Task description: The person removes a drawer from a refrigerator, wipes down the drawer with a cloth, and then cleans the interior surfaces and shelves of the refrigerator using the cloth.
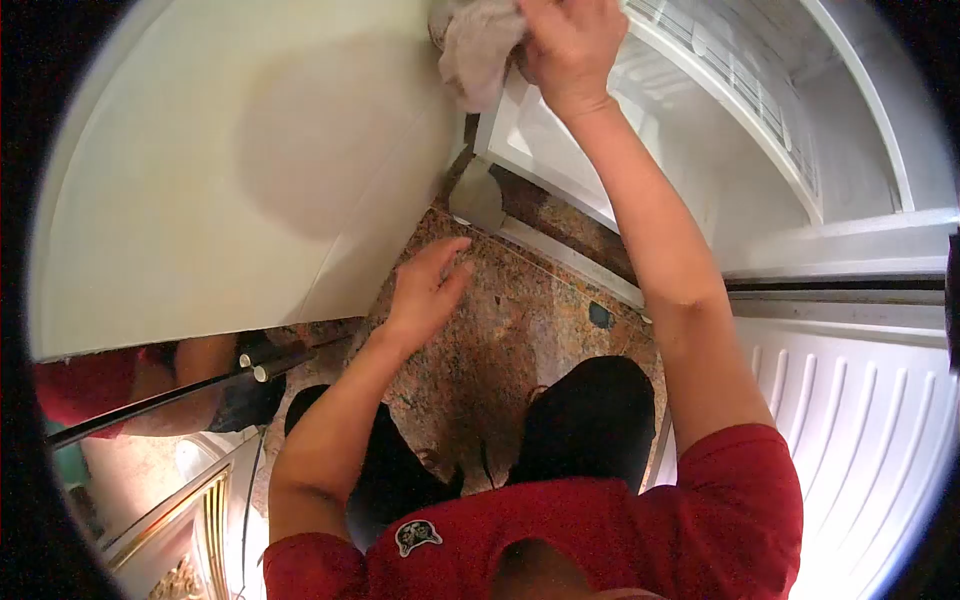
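Note:
A crumpled greyish-beige cloth [480, 55] is bunched in my right hand [572, 55] at the top of the view, beside the front edge of the open refrigerator [590, 150]. My fingertips are partly cut off by the frame's upper edge and hidden behind the cloth. Lower down, my left hand [432, 287] hangs above the brown speckled floor [520, 320], fingers apart and nothing in it. A small rounded grey piece [476, 195] lies at the foot of the refrigerator, just past that hand.
On the left rises a large cream panel [250, 180]. White curved shelf edges [740, 110] fill the upper right, with a ribbed white panel [850, 420] below. A dark glossy surface [160, 390] and a gold-trimmed frame [170, 520] are at lower left. A dark patch [601, 315] marks the floor.

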Tool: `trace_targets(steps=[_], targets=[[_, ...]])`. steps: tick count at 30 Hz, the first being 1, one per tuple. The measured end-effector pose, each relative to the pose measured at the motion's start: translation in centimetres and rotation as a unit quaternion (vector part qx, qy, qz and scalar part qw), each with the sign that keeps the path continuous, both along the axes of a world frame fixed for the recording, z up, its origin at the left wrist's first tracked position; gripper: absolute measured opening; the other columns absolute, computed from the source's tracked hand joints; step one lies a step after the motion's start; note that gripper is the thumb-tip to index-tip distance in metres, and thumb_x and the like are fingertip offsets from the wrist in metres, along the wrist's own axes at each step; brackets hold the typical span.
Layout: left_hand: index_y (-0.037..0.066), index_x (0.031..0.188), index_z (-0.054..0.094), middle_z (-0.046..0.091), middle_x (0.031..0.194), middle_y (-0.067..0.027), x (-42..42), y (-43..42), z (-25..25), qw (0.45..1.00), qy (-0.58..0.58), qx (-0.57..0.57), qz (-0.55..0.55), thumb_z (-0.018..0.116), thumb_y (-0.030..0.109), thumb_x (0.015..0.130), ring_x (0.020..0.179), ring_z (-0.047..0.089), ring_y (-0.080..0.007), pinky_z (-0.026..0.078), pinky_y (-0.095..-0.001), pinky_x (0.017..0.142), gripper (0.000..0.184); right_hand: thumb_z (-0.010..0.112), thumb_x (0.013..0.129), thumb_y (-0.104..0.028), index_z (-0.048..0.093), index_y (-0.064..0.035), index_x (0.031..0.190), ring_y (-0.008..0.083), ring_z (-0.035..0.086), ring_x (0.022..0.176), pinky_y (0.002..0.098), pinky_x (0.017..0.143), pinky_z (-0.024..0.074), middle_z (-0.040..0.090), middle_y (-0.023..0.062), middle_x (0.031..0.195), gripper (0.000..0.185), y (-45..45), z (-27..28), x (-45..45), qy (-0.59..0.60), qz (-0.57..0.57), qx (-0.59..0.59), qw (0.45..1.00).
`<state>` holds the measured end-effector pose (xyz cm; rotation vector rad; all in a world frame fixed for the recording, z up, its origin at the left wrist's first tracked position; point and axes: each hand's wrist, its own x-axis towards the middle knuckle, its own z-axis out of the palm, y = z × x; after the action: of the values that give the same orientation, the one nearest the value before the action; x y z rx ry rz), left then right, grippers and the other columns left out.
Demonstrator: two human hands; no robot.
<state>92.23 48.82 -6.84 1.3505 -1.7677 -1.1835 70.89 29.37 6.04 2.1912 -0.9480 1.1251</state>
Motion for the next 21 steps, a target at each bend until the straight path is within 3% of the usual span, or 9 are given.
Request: trace_targets(steps=[2,6,9,12,15,16,19,21], targets=[[0.007,0.113,0.059,0.059,0.116,-0.0155,0.1,-0.1,0.3,1.0,-0.005,-0.001,0.003,0.061,0.017,0.083,0.1,0.06,-0.0281,0.05,-0.035,0.076,0.032,0.063,0.059,-0.002,0.065,-0.0121,0.092,0.0235,0.057,0.095,0.0342,0.068,0.0423,0.061,0.0033,0.099,0.035,1.2,-2.5,1.3,0.047,-0.017,-0.08,0.996],[0.005,0.113,0.058,0.059,0.116,-0.0162,0.4,-0.4,1.2,1.0,-0.007,-0.021,0.002,0.061,0.017,0.084,0.101,0.059,-0.0297,0.049,-0.0364,0.079,0.031,0.06,0.066,-0.01,0.064,-0.0155,0.093,0.0178,0.055,0.102,0.0321,0.068,0.0404,0.061,-0.0013,0.105,0.028,2.8,-11.0,-0.6,0.154,0.0,0.037,0.987],[0.003,0.111,0.059,0.058,0.116,-0.0169,0.7,-0.4,1.1,0.999,0.003,-0.033,0.01,0.06,0.017,0.084,0.104,0.058,-0.0315,0.048,-0.0372,0.084,0.031,0.054,0.074,-0.015,0.064,-0.0134,0.098,0.0153,0.048,0.115,0.0349,0.076,0.0417,0.057,-0.0013,0.117,0.025,3.5,-15.4,-0.6,0.223,-0.011,0.112,0.968],[0.002,0.11,0.059,0.058,0.116,-0.0173,1.0,-0.3,0.6,0.999,0.002,-0.051,0.011,0.06,0.017,0.083,0.106,0.056,-0.0328,0.046,-0.0378,0.088,0.03,0.058,0.067,-0.012,0.064,-0.0129,0.093,0.0161,0.052,0.108,0.0327,0.07,0.0399,0.058,-0.0002,0.106,0.027,3.6,-16.8,-0.1,0.217,-0.012,0.105,0.97],[0.003,0.11,0.059,0.058,0.116,-0.0172,0.7,-0.3,1.4,0.999,-0.002,-0.041,0.002,0.06,0.017,0.083,0.107,0.056,-0.0331,0.045,-0.038,0.09,0.03,0.054,0.072,-0.017,0.063,-0.0121,0.092,0.017,0.052,0.1,0.0323,0.081,0.0398,0.057,0.0011,0.098,0.022,3.8,-17.5,-0.4,0.323,-0.051,0.246,0.912],[0.003,0.11,0.059,0.059,0.115,-0.0171,0.9,-0.1,1.0,0.998,-0.011,-0.059,-0.005,0.06,0.017,0.083,0.106,0.056,-0.0331,0.045,-0.0381,0.09,0.03,0.055,0.073,-0.014,0.062,-0.0121,0.087,0.0189,0.051,0.092,0.0322,0.077,0.0421,0.055,0.0028,0.088,0.016,4.0,-17.4,-0.4,0.292,-0.017,0.193,0.936],[0.004,0.11,0.059,0.061,0.112,-0.0153,1.3,0.2,-0.9,0.999,-0.003,-0.029,-0.016,0.06,0.019,0.085,0.103,0.058,-0.0318,0.045,-0.0382,0.089,0.029,0.056,0.072,-0.011,0.062,-0.0119,0.086,0.0208,0.052,0.092,0.0347,0.073,0.0443,0.056,0.0041,0.089,0.015,6.2,-15.6,-1.8,0.221,-0.043,0.204,0.953],[0.005,0.111,0.059,0.062,0.108,-0.0129,1.7,0.2,0.3,0.997,-0.004,-0.068,-0.018,0.06,0.018,0.086,0.098,0.06,-0.0278,0.046,-0.036,0.086,0.028,0.058,0.071,-0.009,0.063,-0.011,0.087,0.0249,0.054,0.09,0.0376,0.071,0.0456,0.058,0.0068,0.092,0.017,7.1,-14.0,-3.3,0.119,-0.109,0.201,0.966]])
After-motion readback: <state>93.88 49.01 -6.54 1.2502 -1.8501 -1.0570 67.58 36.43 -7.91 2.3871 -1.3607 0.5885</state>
